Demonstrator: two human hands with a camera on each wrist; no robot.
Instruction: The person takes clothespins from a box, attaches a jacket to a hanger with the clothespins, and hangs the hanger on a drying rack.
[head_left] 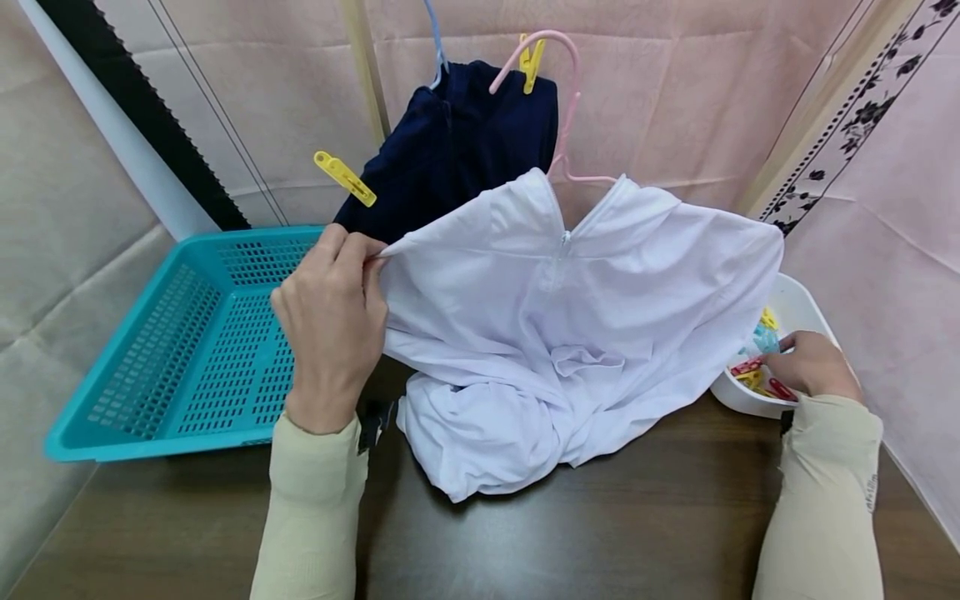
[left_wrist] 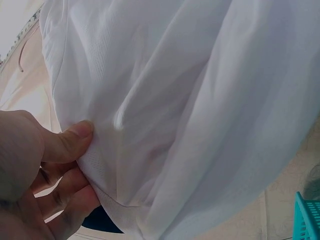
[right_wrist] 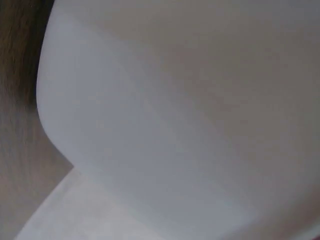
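A white zip-neck shirt hangs on a pink hanger, its lower part bunched on the table. With thumb and fingers, my left hand pinches the shirt at its left shoulder; the left wrist view shows the thumb on the near side of the cloth. On the right, my right hand is down inside a white tub of colored clothespins. Its fingertips are mostly hidden there, and whether they hold a clothespin cannot be seen. The right wrist view shows mainly the tub's wall.
Behind the shirt hangs a navy garment on a blue hanger. Yellow clothespins are at its left side and top right. A turquoise basket stands at the left on the brown table.
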